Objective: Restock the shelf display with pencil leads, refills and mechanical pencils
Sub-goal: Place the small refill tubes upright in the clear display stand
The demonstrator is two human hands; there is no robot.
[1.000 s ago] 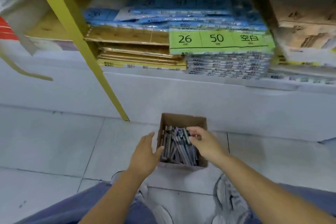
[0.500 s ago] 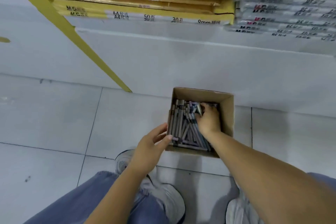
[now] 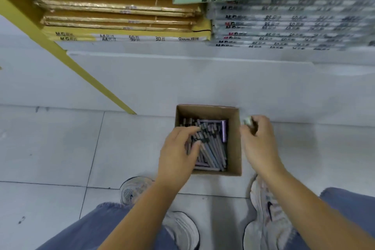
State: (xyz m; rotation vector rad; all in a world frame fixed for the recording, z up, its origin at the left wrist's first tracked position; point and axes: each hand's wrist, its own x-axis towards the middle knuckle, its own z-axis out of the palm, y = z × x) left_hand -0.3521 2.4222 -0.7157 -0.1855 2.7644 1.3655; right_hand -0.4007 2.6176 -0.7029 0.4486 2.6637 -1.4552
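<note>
The right hand [image 3: 260,144] has come out of the cardboard box [image 3: 235,144] at the centre of the frame and pinches a small pale item [image 3: 247,121] (too blurred to name) just right of the rim. The left hand [image 3: 177,150] has gone in, its fingers bent over the mechanical pencils [image 3: 212,146]. Whether it grips any, I cannot tell. I judge that picking is under way and placing has not yet begun.

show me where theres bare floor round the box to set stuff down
Bare tiles left of the box, between the yellow post and the shoe. More bare floor right of the right hand, which grips a small item, below the shelf base. Crowded: the box is full of pencils with the left hand in it, and the shelf stacks are packed.
</note>
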